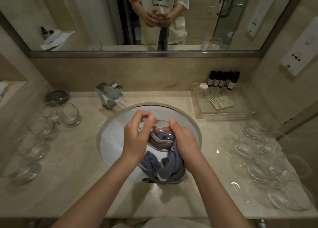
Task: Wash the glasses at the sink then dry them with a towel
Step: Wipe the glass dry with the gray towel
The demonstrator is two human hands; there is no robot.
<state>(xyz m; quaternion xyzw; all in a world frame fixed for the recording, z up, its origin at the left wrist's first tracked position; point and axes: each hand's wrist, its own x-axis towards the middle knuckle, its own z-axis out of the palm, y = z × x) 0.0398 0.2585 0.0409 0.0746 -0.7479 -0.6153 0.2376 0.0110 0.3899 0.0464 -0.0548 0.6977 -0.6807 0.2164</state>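
Dim, warm indoor light; small glints on the wet desk (215, 159). Wide-angle lens bends the edges, corners darken, and detail is slightly soft.

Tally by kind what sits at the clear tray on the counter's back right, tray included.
Dark bottles: 5
White-capped jar: 1
Sachet bundle: 1
Clear tray: 1
Total: 8

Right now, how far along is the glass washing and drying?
Mid-job, in the drying stage. In hand: the left hand grips a glass over the sink while the right hand works the grey towel into it. Glasses stand on the counter left and right of the sink; I cannot tell which group is finished and which still waits.
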